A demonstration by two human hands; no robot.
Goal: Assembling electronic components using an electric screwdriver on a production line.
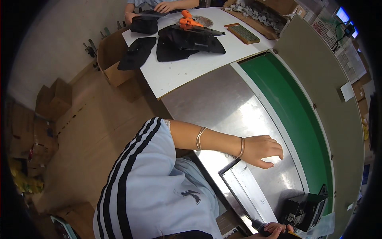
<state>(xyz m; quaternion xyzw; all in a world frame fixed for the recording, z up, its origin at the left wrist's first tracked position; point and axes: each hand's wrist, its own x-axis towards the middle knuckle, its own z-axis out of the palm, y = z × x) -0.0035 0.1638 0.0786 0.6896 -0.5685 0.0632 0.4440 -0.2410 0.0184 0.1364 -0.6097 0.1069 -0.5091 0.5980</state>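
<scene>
My left hand (260, 151) reaches across over the shiny metal worktop (215, 95), two bangles on its forearm. Its fingers are bent with the thumb apart, and I see nothing held; a bright white patch below the fingers looks like glare. At the bottom edge my right hand (275, 228) is partly cut off, its fingers wrapped round a black cylindrical tool (258, 225). Between the hands, a pale metal rail with a dark edge (246, 185) is set along the worktop. A black box-shaped device (303, 211) stands beyond my right hand.
A green conveyor belt (286, 95) curves along the right, backed by a grey panel (322, 79). On the white table (175, 77) lie black pieces (187, 42), an orange-handled tool (189, 20) and a green board (243, 34). A co-worker's hands (165, 6) are behind. Cardboard boxes (53, 97) stand left.
</scene>
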